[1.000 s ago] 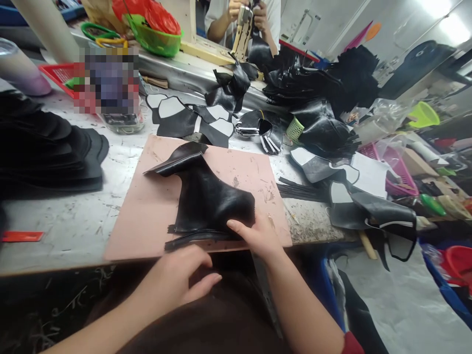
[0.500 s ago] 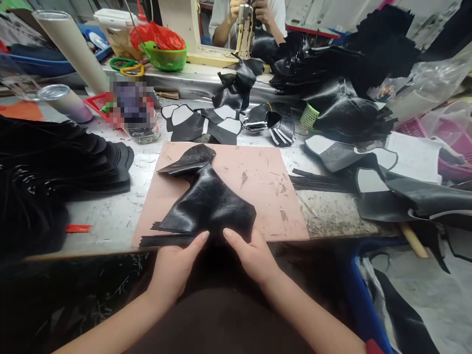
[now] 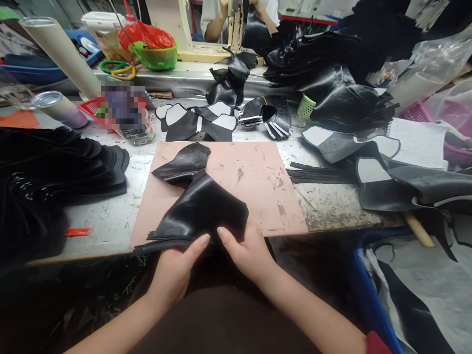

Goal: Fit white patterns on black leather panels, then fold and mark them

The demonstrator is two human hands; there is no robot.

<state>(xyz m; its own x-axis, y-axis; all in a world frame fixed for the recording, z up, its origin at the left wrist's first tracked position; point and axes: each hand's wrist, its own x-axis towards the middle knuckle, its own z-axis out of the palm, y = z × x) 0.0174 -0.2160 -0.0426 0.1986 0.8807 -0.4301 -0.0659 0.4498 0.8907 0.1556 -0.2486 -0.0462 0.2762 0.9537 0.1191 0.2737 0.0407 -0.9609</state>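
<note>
Hands, left and right, on black leather piece atop pink board.

No text, label, brand, number or sign can be read anywhere. The object behind the pink board, toward its left far corner, is blurred out, so anything printed on it cannot be told. The small red strip lying left of the board shows no legible marks, and the white sheet well to the board's right is too small to make out any writing.
</note>
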